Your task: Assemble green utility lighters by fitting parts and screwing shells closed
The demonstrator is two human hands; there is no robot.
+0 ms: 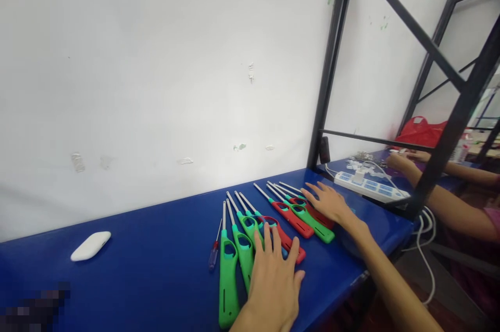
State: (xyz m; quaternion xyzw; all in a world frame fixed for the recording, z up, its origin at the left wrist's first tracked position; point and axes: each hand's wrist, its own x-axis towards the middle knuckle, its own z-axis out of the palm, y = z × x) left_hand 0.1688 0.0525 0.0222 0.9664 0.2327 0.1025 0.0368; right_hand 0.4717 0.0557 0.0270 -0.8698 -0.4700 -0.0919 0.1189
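Several long-necked gas lighters lie in two loose groups on the blue table, metal tips toward the wall. My left hand (273,280) is spread palm down over the left group, partly hiding some of them. In that group are a green lighter (228,285) at the outer left, more green ones, and a red lighter (299,254) beside my fingers. My right hand (326,204) lies with fingers stretched over the right group, at its rightmost red lighter (325,221). Left of that are a green lighter (321,232) and another red lighter (299,222). Neither hand grips anything visibly.
A small screwdriver (213,255) lies left of the lighters; a white rounded case (91,246) is farther left. Black metal posts (332,66) rise at the right, near a white power strip (371,187) with cables. Beyond the frame, a co-worker's hands (404,160) handle small white parts.
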